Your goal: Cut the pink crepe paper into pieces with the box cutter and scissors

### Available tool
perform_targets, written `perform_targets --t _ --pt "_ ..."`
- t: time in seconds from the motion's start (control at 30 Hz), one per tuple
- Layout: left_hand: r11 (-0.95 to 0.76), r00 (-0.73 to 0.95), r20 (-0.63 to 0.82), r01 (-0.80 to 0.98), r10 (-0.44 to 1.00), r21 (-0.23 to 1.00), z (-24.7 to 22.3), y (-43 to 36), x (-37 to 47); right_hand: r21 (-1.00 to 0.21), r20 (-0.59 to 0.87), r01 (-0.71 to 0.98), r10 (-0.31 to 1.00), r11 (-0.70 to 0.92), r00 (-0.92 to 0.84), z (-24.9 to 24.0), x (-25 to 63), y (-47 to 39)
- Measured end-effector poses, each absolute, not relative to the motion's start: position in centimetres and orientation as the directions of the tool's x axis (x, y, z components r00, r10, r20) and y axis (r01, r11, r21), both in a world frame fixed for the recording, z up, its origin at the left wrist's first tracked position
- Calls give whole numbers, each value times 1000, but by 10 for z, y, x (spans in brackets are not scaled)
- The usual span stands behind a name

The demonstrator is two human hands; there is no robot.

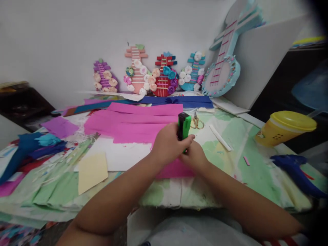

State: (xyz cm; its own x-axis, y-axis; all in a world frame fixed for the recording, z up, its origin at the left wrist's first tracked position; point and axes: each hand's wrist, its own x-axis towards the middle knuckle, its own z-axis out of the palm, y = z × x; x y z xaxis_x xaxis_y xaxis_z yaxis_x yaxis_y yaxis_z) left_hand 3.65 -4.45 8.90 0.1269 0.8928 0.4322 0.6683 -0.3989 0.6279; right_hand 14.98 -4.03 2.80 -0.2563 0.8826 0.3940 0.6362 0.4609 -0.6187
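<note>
My left hand (pixel 167 141) is closed around a small green-and-black tool (pixel 186 128) held upright, its thumb pressed against the side. The tool's exact kind does not show. Just below and to the right, my right hand (pixel 195 156) is closed against the tool's lower end, its fingertips hidden behind the left hand. A strip of pink craft paper (pixel 175 169) lies beneath both hands. Beyond it spread several larger pink sheets (pixel 133 123), over a white sheet (pixel 120 155).
Gold-handled scissors (pixel 197 123) and a white stick (pixel 220 137) lie right of my hands. Farther right are a yellow lidded cup (pixel 285 128) and a blue glue gun (pixel 298 174). Decorated paper guitars (pixel 164 77) lean on the wall; a cream paper piece (pixel 92 172) lies left.
</note>
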Motion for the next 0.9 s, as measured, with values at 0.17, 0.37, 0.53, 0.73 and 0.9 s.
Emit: perform_targets --t 0.17,0.37,0.53,0.73,0.9 --pt "-508 371 356 500 858 701 96 -41 36 -726 334 476 859 496 -387 35 154 -35" --pt "-519 416 368 344 831 783 103 -39 42 -734 407 450 860 509 -308 42 156 -29" --pt "-528 364 386 512 848 677 77 -31 19 -817 226 441 910 371 -348 34 158 -29" --pt "-519 332 445 750 831 410 23 -31 -12 -861 145 416 925 292 -350 17 158 -18" --pt "-694 670 186 708 719 131 15 -39 -15 -863 117 418 917 284 -381 6 160 -13"
